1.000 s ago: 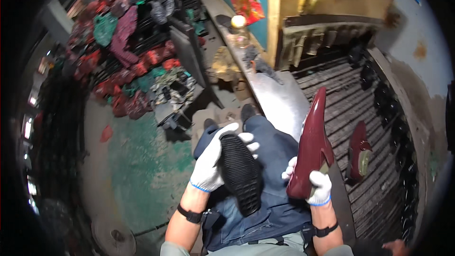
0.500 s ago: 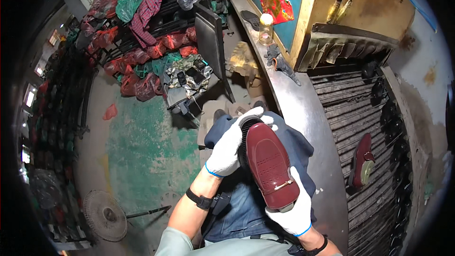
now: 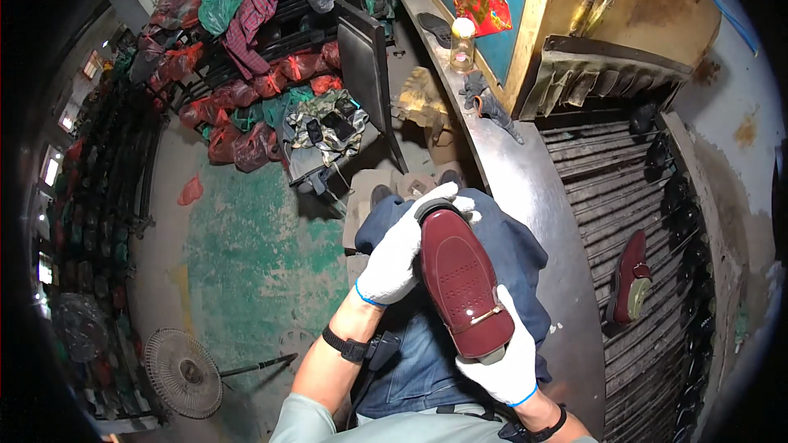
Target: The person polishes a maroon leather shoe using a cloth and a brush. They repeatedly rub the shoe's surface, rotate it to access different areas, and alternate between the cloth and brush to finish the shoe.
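A burgundy leather loafer (image 3: pixel 460 271) with a strap and metal trim is held over my lap, toe pointing away. My left hand (image 3: pixel 394 262), in a white glove, is closed round the toe end and the side of a black shoe sole (image 3: pixel 430 207). Only the sole's dark rim shows past the toe; the rest is hidden under the shoe. Closed on the heel end from the right is my gloved right hand (image 3: pixel 513 361), its thumb along the shoe's side. A pale piece, apparently a last (image 3: pixel 492 356), shows at the heel opening.
On the right, a similar burgundy shoe (image 3: pixel 630 279) lies on a rack of metal rollers (image 3: pixel 591 197). The metal ledge (image 3: pixel 525 172) carries a dark glove (image 3: pixel 488 107), a bottle (image 3: pixel 462 45) and a black sole (image 3: pixel 435 29). A fan (image 3: pixel 185 373) stands at lower left.
The shoe has shifted slightly left and lined up over the black sole, whose ridged left edge showed before and is now mostly covered. Both hands keep their hold.
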The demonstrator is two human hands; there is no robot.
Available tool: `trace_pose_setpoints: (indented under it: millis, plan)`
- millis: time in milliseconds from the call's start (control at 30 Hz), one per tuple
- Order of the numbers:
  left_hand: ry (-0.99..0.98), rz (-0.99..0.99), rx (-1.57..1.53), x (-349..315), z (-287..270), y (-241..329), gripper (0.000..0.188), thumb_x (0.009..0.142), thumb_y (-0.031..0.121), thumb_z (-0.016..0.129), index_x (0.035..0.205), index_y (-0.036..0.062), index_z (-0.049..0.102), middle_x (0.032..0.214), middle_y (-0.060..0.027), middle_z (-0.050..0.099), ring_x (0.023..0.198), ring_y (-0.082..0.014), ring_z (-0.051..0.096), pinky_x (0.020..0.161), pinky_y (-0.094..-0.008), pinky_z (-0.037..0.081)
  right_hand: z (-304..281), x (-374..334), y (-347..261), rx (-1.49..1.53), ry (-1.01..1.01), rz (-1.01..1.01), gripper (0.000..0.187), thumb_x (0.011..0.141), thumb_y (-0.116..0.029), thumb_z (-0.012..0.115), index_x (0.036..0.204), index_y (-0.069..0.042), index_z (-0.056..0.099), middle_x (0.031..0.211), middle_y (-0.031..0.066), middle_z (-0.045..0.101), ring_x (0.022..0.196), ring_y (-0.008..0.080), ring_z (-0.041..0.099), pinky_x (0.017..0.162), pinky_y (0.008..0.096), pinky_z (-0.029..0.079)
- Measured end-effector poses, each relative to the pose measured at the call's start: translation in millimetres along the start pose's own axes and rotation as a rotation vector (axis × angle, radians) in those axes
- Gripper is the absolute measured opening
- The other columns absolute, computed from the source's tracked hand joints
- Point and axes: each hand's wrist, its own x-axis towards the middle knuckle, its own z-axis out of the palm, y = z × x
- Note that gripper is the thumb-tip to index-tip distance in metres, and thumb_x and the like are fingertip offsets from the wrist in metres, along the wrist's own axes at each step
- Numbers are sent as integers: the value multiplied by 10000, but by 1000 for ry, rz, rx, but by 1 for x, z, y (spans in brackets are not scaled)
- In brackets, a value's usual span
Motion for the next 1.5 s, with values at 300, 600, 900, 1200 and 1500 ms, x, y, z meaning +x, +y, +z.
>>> trace_pose_setpoints:
  millis: [300, 600, 900, 1200, 1500]
  plan:
    - [42, -40, 8, 2, 4, 3, 773, 1146, 530, 553, 1708, 34, 367, 1635, -224, 554, 1504, -416, 557, 1257, -564, 473, 0, 3, 6, 50, -36, 63, 1153, 713, -171, 986, 1668, 82, 390, 1482, 189, 699, 1313, 251, 702, 1172, 397, 517]
    - [107, -51, 187, 0, 12, 11, 1035, 890, 406, 922, 1681, 22, 378, 1611, -247, 567, 1483, -425, 586, 1201, -564, 537, 6, 8, -4, -15, -31, 89, 1076, 736, -200, 988, 1625, 83, 451, 1397, 187, 750, 1234, 248, 748, 1117, 388, 554]
    - [274, -54, 229, -1, 9, 16, 950, 886, 319, 912, 1642, 5, 428, 1556, -223, 618, 1397, -361, 653, 1159, -496, 566, 23, 23, 0, -69, 61, -45, 1023, 734, -223, 1012, 1584, 78, 527, 1135, 174, 738, 966, 304, 781, 871, 395, 624]
    - [405, -30, 333, -6, 1, 32, 667, 920, 177, 882, 1482, -15, 577, 1374, -183, 731, 1235, -273, 722, 1089, -427, 601, 36, 31, 2, -103, 45, -101, 1064, 686, -187, 993, 1604, 52, 512, 1158, 170, 702, 985, 337, 753, 867, 427, 618]
    - [439, -62, 232, -13, -3, 28, 605, 901, 241, 908, 1389, 6, 638, 1310, -134, 749, 1191, -246, 729, 1077, -417, 596, 43, 30, 1, -125, 44, -123, 1060, 680, -171, 975, 1611, 49, 516, 1198, 175, 712, 1090, 355, 720, 956, 451, 591]
